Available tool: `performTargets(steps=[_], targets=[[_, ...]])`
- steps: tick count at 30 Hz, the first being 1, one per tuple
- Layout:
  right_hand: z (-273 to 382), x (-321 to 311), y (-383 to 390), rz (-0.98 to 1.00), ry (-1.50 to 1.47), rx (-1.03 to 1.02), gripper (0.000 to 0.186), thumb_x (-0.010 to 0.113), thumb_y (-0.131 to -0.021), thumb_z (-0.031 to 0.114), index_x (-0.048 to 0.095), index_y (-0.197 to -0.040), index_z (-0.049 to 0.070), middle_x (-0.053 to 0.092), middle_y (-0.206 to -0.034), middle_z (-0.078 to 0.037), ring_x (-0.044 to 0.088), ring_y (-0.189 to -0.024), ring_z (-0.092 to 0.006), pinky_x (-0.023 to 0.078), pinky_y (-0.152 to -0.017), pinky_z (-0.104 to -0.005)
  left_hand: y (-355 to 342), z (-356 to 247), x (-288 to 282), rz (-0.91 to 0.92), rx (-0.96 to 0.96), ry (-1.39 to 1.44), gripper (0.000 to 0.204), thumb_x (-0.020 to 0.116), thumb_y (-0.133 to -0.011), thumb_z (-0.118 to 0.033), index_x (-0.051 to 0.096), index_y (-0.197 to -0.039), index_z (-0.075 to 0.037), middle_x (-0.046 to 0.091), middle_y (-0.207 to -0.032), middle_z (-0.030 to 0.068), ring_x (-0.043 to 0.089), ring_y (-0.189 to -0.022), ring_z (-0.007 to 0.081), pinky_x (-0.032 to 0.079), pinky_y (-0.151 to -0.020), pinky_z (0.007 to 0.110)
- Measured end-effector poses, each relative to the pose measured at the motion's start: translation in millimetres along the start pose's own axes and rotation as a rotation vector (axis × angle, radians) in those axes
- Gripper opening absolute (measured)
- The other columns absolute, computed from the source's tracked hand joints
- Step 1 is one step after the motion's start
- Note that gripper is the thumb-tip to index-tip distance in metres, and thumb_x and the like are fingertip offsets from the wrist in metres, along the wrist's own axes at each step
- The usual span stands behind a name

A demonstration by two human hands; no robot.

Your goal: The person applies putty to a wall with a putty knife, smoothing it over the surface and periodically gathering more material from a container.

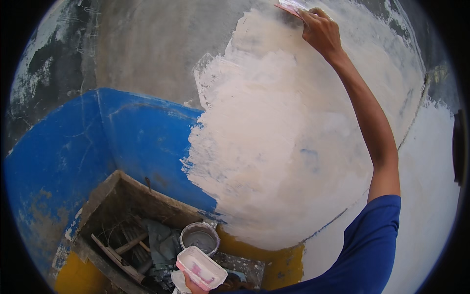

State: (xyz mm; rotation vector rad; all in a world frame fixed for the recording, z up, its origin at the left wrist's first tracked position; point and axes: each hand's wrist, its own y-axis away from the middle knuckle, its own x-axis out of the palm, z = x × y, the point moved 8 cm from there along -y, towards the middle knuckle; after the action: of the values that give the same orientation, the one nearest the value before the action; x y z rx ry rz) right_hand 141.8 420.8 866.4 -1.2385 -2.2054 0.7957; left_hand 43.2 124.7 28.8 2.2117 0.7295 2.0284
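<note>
My right hand (323, 33) is raised high against the wall, its fingers closed round a flat pinkish putty scraper (293, 7). The scraper's edge meets the wall near the top of the view, where grey plaster borders the pale filler coat (274, 112). Low in the middle, my left hand (192, 284) grips a pink-and-white plastic tub (184, 267) from beneath, with whitish paste smeared inside. Most of that hand is hidden by the tub. A white scrap (179, 282), perhaps cloth or paper, shows beside it.
Below, a round bucket (182, 241) with grey contents stands behind the tub. To its left, a concrete trough (105, 188) holds wood pieces (117, 259) and a dark sheet (164, 242). Bare grey plaster (152, 54) and blue paint (147, 132) cover the wall at left.
</note>
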Motion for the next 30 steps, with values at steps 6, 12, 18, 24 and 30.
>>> performTargets(steps=[6,12,18,24,30], targets=[[158.6,-0.4,84.0,0.214,-0.357,-0.202,0.034,0.065,-0.075,-0.003,0.070,-0.107,0.006,0.073,-0.083,-0.011,0.068,-0.090,-0.0250,0.056,-0.062,-0.0356,4.5,-2.1,6.5,-0.069,0.058,-0.127,0.074,0.042,-0.094,-0.064,0.034,-0.150,-0.017,0.042,-0.148,0.0121,0.040,-0.133,0.0428,0.041,-0.098,0.067],[65.6,-22.5,10.4,-0.129,-0.220,0.007,0.034,0.065,-0.073,0.001,0.072,-0.104,0.013,0.073,-0.089,-0.001,0.067,-0.091,-0.0226,0.056,-0.063,-0.0363,-1.6,-9.8,15.7,-0.061,0.126,-0.262,0.069,0.044,-0.095,-0.059,0.037,-0.149,-0.015,0.045,-0.145,0.0143,0.043,-0.130,0.0441,0.042,-0.096,0.069],[68.0,29.7,47.6,0.057,0.147,-0.249,0.041,0.061,-0.074,0.003,0.071,-0.113,0.011,0.073,-0.104,-0.006,0.066,-0.102,-0.0210,0.058,-0.077,-0.0360,-1.1,-4.4,8.3,-0.068,0.088,-0.111,0.068,0.043,-0.096,-0.057,0.039,-0.148,-0.014,0.046,-0.144,0.0162,0.044,-0.129,0.0446,0.042,-0.097,0.069],[32.7,-15.9,9.1,0.033,-0.184,0.017,0.029,0.065,-0.081,0.005,0.073,-0.108,0.012,0.074,-0.094,-0.009,0.069,-0.092,-0.0226,0.058,-0.067,-0.0370,-4.2,-1.7,-0.6,-0.041,0.083,-0.095,0.072,0.043,-0.094,-0.062,0.037,-0.148,-0.014,0.044,-0.146,0.0160,0.042,-0.132,0.0435,0.041,-0.100,0.067],[-79.2,-9.7,-43.0,-0.092,0.142,0.253,0.022,0.057,-0.079,0.008,0.072,-0.094,0.008,0.065,-0.073,-0.020,0.065,-0.072,-0.0364,0.053,-0.061,-0.0466,2.3,-5.2,46.1,0.049,0.161,-0.166,0.073,0.041,-0.094,-0.065,0.034,-0.150,-0.018,0.043,-0.146,0.0110,0.043,-0.130,0.0398,0.040,-0.101,0.063]])
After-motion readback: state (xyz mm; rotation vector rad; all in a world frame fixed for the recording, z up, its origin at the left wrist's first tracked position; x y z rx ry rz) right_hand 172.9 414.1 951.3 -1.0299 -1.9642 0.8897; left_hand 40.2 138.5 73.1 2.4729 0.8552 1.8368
